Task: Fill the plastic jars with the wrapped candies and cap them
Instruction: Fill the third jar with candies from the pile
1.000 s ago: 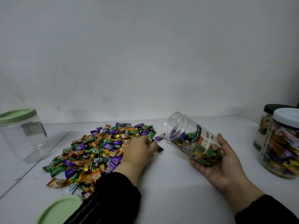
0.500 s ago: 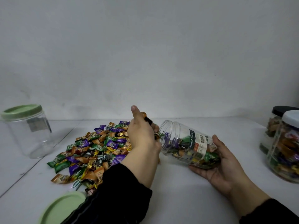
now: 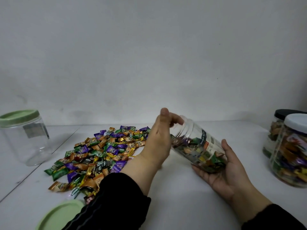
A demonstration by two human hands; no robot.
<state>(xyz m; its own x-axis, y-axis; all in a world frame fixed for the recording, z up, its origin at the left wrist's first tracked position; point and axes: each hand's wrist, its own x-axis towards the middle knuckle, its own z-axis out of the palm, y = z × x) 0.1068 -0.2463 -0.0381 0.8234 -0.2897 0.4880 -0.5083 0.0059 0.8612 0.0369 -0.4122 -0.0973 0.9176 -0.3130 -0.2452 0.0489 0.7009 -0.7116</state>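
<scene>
At the centre right of the frame the right hand point(image 3: 227, 168) cradles a clear jar point(image 3: 197, 145) from underneath, fingers curled up around its base and side. The jar is tilted, its open mouth pointing toward the upper left, and it is partly filled with wrapped candies. The left hand point(image 3: 160, 138) is at the mouth, thumb up and fingers loosely bent over the rim; whether they pinch a candy I cannot tell. A pile of candies point(image 3: 99, 155) in purple, green and orange wrappers spreads over the white tabletop point(image 3: 179, 201) left of centre, partly behind the left forearm. A loose green lid point(image 3: 58, 216) lies at the lower left. At the far left stands an empty jar with a green lid point(image 3: 25, 136). At the right edge stand two filled jars, one white-capped point(image 3: 292, 151), one black-capped point(image 3: 275, 130) just behind it.
</scene>
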